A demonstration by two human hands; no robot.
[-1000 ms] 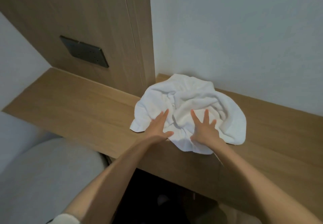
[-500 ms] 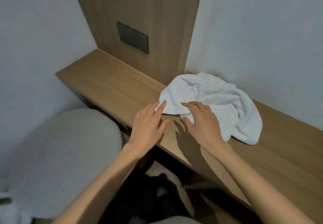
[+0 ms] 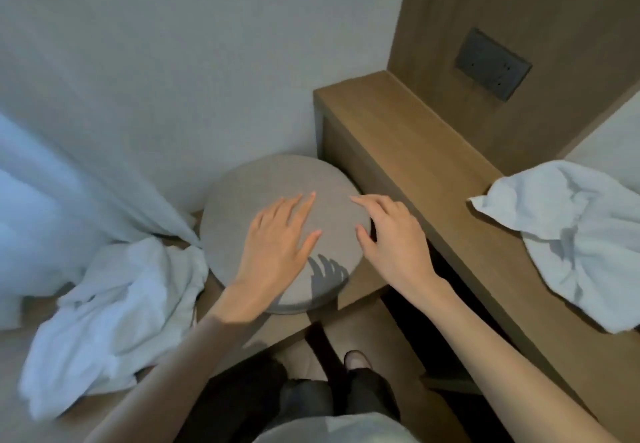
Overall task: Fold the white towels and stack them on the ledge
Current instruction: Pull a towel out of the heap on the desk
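One crumpled white towel (image 3: 575,238) lies on the wooden ledge (image 3: 408,138) at the right. A second crumpled white towel (image 3: 114,318) lies on a lower wooden surface at the left, beside the round grey cushion (image 3: 277,183). My left hand (image 3: 277,248) hovers over the cushion with straight, spread fingers and holds nothing. My right hand (image 3: 391,235) hangs at the cushion's right edge, fingers loosely bent, empty. Both hands are well apart from either towel.
A pale curtain (image 3: 69,179) hangs at the left and touches the left towel. A dark socket plate (image 3: 491,63) sits in the wooden wall panel above the ledge. My dark trousers and a foot (image 3: 356,359) show below, between bench and ledge.
The view swung left, away from the ledge towel. Both hands left that towel and now hang over the grey cushion. A second towel came into view at the left.
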